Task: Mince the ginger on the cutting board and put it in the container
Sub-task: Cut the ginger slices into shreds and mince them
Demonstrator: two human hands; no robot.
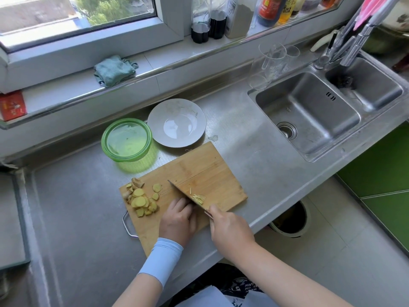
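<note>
White plate (177,122), teal cloth (115,70) on sill (66,87), steel sink (314,116), clear glasses (273,60) beside it

partial letters "RE" on clear glass cup (273,63), bottle label (268,7) blurred, red box (12,106) print unreadable

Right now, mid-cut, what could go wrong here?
The left hand is curled right against the knife, so a slip by the right hand could nick a knuckle. The ginger slices are piled at the left edge of the board; a nudge could push some onto the counter.
</note>
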